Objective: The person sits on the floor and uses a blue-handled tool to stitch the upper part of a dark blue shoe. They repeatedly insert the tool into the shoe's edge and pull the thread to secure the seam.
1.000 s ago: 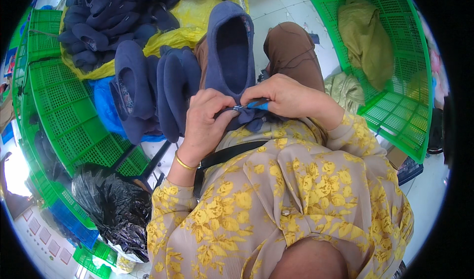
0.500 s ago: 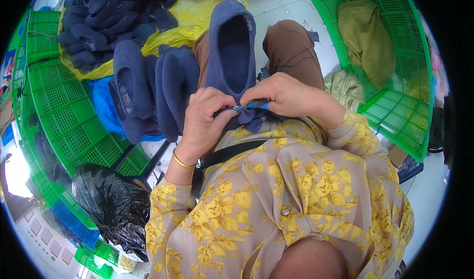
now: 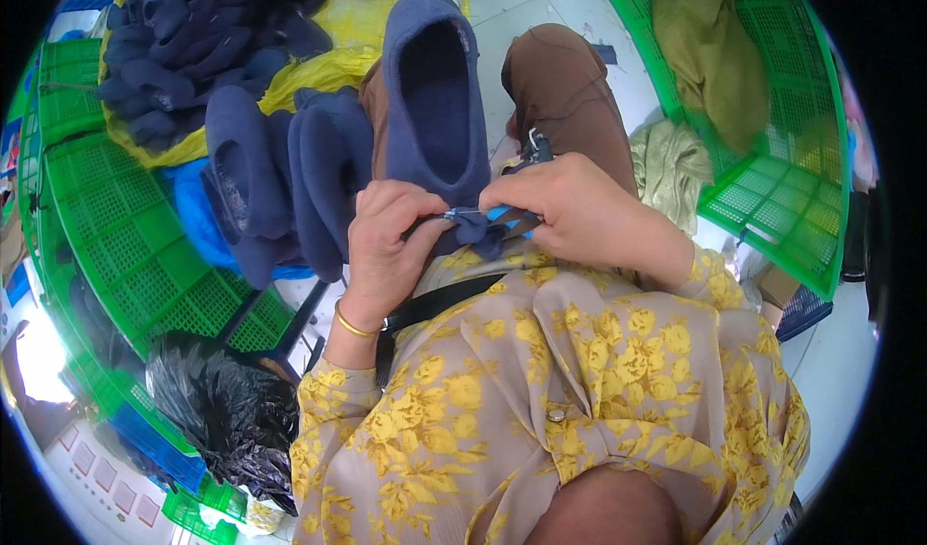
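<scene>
The navy slipper [image 3: 435,101] lies on the person's lap, opening upward. At its heel end the left hand [image 3: 386,246] is curled shut, pinching the fabric edge. Just right of the heel, the right hand [image 3: 570,212] is closed around small blue-handled snips [image 3: 502,219]. More slippers [image 3: 280,173] lie left of it.

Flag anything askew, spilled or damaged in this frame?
Nothing stands out. The left hand pinches the heel of the navy blue fleece slipper lying across the lap, and the right hand holds small blue-handled snips at that edge. More navy slippers sit heaped on the yellow sheet, untidy but contained.
</scene>
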`<state>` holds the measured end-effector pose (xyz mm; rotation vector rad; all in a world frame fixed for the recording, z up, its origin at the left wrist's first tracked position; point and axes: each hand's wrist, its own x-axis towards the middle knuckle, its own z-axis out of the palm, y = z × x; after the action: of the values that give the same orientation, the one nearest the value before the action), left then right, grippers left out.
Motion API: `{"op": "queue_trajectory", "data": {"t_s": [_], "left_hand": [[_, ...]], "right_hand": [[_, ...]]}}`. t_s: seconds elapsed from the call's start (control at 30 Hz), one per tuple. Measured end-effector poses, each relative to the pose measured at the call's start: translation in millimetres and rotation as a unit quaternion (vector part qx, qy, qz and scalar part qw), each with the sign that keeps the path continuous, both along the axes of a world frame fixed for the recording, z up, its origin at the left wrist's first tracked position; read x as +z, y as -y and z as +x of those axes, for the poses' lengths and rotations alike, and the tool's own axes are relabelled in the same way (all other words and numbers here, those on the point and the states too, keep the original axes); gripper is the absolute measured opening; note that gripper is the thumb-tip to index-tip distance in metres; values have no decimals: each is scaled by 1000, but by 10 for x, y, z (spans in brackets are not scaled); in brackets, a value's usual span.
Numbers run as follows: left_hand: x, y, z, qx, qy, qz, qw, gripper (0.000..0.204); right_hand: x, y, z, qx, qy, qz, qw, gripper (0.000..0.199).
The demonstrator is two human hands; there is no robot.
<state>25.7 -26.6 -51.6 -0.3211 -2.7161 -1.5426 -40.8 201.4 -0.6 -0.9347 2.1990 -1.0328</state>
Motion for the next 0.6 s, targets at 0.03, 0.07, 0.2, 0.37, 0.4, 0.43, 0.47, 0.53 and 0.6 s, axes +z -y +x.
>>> {"op": "queue_trajectory", "data": {"t_s": [0.03, 0.07, 0.2, 0.37, 0.4, 0.43, 0.47, 0.53, 0.6], "left_hand": [[-1, 3, -4, 0, 1, 1, 1000, 18], [-1, 5, -7, 1, 2, 1, 1000, 18], [3, 15, -3, -3, 0, 6, 1000, 19], [-17, 22, -1, -6, -1, 8, 1000, 19], [-16, 21, 1, -6, -1, 7, 1000, 19], [-11, 22, -1, -6, 0, 8, 1000, 19], [-6, 23, -3, -5, 1, 9, 1000, 19], [-1, 22, -13, -7, 3, 7, 1000, 19], [-2, 21, -13, -8, 5, 6, 1000, 19]], "right_hand": [[11, 6, 30, -11, 19, -5, 1000, 31], [16, 13, 48, -22, 39, -9, 999, 26], [-45, 42, 93, -25, 57, -7, 998, 27], [-86, 43, 77, -14, 53, -1, 998, 27], [-95, 41, 77, -16, 47, -7, 999, 27], [-103, 39, 77, -19, 42, -12, 999, 27], [-107, 38, 78, -21, 36, -17, 999, 27], [-102, 37, 81, -29, 37, -27, 999, 26], [-100, 36, 80, -27, 39, -26, 999, 27]]}}
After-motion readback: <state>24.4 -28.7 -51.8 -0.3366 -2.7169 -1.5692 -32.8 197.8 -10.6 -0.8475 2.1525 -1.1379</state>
